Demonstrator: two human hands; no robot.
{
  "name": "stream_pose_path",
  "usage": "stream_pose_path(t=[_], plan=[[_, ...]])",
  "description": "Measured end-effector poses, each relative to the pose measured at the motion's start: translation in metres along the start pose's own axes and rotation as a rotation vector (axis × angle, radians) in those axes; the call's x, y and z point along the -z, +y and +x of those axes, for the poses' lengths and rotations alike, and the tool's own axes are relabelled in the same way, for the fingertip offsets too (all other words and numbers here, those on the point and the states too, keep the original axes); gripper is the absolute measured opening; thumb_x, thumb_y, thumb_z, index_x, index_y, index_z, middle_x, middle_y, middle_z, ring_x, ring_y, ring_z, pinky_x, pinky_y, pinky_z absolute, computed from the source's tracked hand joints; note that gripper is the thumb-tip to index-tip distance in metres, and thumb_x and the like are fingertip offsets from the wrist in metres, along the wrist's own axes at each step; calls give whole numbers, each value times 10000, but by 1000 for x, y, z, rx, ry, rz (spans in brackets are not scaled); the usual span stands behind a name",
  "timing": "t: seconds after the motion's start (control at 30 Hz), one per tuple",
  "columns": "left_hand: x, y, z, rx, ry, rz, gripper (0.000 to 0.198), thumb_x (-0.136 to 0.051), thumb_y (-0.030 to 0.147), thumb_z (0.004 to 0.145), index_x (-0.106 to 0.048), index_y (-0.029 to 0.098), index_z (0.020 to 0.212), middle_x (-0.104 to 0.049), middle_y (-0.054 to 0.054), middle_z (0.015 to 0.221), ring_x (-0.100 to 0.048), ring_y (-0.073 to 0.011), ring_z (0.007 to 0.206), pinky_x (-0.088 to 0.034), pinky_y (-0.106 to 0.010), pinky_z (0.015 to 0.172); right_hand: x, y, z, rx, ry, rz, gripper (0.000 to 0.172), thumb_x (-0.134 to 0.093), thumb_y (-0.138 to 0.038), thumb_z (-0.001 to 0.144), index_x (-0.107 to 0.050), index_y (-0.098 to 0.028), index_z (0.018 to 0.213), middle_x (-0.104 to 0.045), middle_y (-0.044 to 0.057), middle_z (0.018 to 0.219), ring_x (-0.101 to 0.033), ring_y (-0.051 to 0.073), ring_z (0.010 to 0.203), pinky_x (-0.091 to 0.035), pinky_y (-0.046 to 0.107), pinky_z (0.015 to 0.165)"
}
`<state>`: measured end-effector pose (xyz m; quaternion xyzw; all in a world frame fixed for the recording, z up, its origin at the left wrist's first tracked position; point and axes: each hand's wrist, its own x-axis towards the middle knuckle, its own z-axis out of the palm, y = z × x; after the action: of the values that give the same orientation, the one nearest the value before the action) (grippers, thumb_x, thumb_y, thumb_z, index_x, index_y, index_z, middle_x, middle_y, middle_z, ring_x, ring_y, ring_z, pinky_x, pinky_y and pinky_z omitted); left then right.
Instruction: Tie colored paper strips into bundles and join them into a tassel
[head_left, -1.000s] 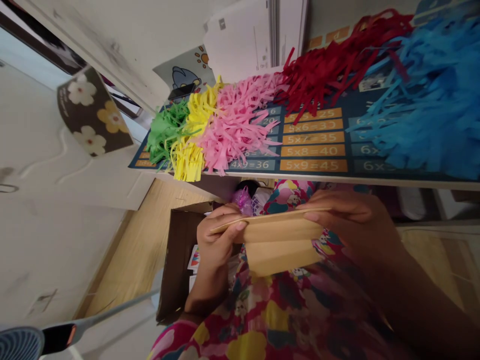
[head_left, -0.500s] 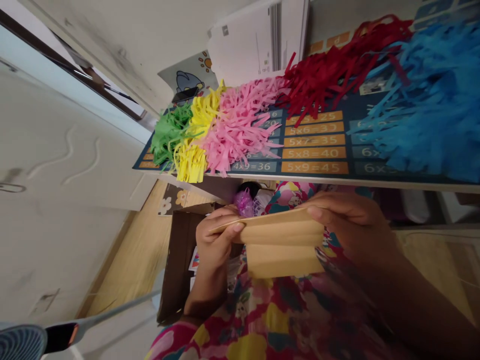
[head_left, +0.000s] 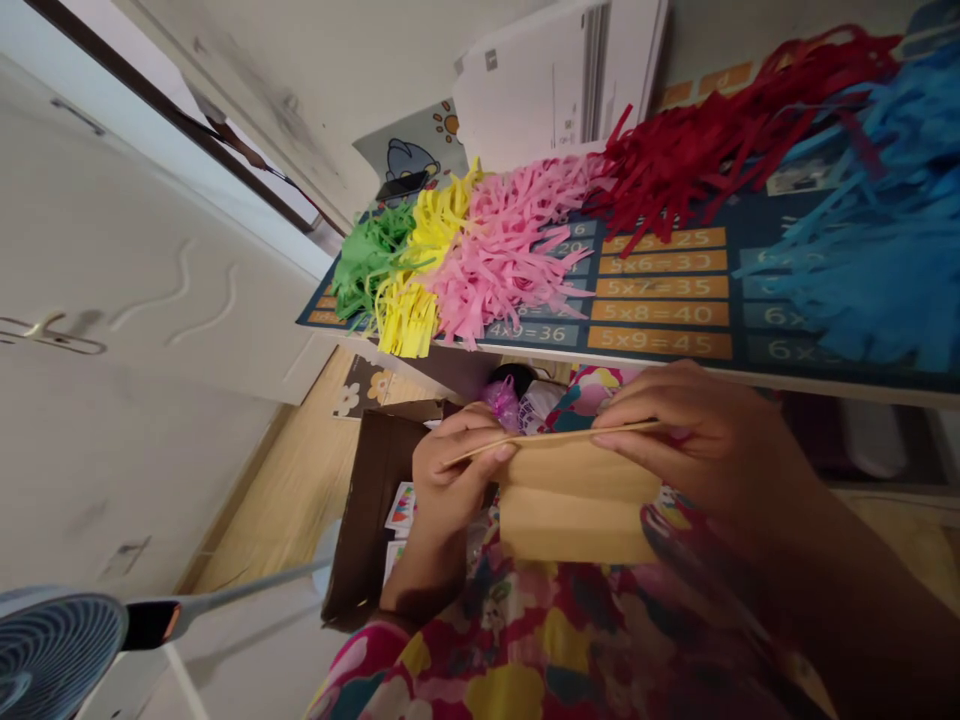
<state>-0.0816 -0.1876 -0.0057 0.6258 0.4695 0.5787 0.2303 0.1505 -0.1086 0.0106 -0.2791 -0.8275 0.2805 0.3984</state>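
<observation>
A folded sheet of tan paper (head_left: 577,500) hangs over my lap, its top edge stretched between both hands. My left hand (head_left: 457,470) pinches the left end of that edge between thumb and fingers. Closer to the middle of the edge, my right hand (head_left: 675,425) grips the sheet with its thumb in front and its fingers behind. Beyond the hands, fringed paper tassels lie on the desk: green (head_left: 367,260), yellow (head_left: 409,315), pink (head_left: 499,275), red (head_left: 720,150) and blue (head_left: 885,240).
The desk (head_left: 660,343) carries a times-table mat and a stack of white booklets (head_left: 525,90). An open cardboard box (head_left: 367,510) stands below on the left, near a purple plastic bag (head_left: 504,400). A fan (head_left: 60,640) is at lower left, beside a white door (head_left: 150,280).
My right hand has slid inward along the paper's top edge, toward the left hand. The view has shifted, so the desk things appear farther right.
</observation>
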Motion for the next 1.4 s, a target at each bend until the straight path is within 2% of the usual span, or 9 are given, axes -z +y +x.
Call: stream_pose_path(t=[0.2, 0.43, 0.63, 0.77, 0.93, 1.07, 1.17, 1.3, 1.4], plan=[[-1, 1, 1, 40, -1, -39, 81, -752, 227, 823, -814, 238, 873, -690, -16, 712, -638, -137, 664, -548, -310, 725, -3, 1, -7, -59, 59, 146, 106, -686, -234, 881, -757, -313, 884, -751, -55, 796, -683, 156, 736, -512, 313, 733], [-1, -5, -6, 273, -12, -9, 144, -774, 344, 801, -816, 207, 793, -713, -45, 715, -670, -183, 714, -544, -284, 640, -7, -4, -15, -256, 155, 341, 208, -701, -165, 826, -784, -354, 841, -728, -47, 757, -684, 160, 738, -547, 285, 688], [-2, -3, -5, 176, -12, 19, 88, -758, 292, 820, -820, 238, 851, -709, -37, 728, -652, -160, 700, -536, -274, 639, 0, 5, -6, -368, -50, 341, 98, -786, -336, 742, -784, -261, 805, -752, -3, 787, -694, 181, 690, -534, 270, 613], [-3, -1, -4, 105, -22, 8, 96, -747, 236, 827, -817, 251, 891, -700, -23, 728, -637, -140, 680, -531, -268, 651, 1, 7, -4, -275, -53, 296, 121, -687, -312, 837, -747, -258, 747, -735, -11, 749, -680, 172, 683, -521, 272, 620], [-4, -5, -7, 146, -31, -11, 87, -760, 248, 820, -817, 261, 885, -709, -18, 744, -648, -142, 691, -532, -267, 666, -2, 2, -9, -197, 13, 165, 129, -640, -254, 885, -751, -287, 828, -749, -22, 822, -691, 183, 757, -532, 307, 719], [-5, -9, -10, 185, -17, -14, 82, -771, 303, 812, -816, 239, 835, -709, -21, 723, -647, -149, 675, -537, -277, 667, -4, 2, -17, -160, 113, 230, 176, -695, -162, 848, -763, -317, 894, -745, -44, 842, -682, 147, 772, -525, 271, 722], [-7, -7, -9, 211, -24, -5, 87, -766, 294, 818, -816, 225, 831, -716, -28, 733, -666, -164, 717, -540, -275, 669, -1, 11, -21, -53, 94, 288, 262, -645, -118, 868, -756, -341, 950, -736, -42, 879, -677, 143, 799, -510, 285, 706], [-10, 0, -7, 214, -55, 59, 75, -754, 243, 828, -815, 225, 867, -737, -27, 779, -675, -156, 747, -532, -252, 668, 8, 22, -16, 97, -26, 3, 196, -643, -345, 927, -713, -290, 1102, -756, 0, 926, -688, 191, 850, -440, 370, 761], [-15, 4, -6, 165, -83, 72, 103, -737, 202, 837, -810, 231, 903, -734, -20, 799, -661, -137, 725, -527, -246, 673, 9, 19, -7, 148, -123, -233, 276, -573, -479, 957, -715, -249, 1017, -762, 15, 940, -695, 220, 881, -354, 403, 770]])
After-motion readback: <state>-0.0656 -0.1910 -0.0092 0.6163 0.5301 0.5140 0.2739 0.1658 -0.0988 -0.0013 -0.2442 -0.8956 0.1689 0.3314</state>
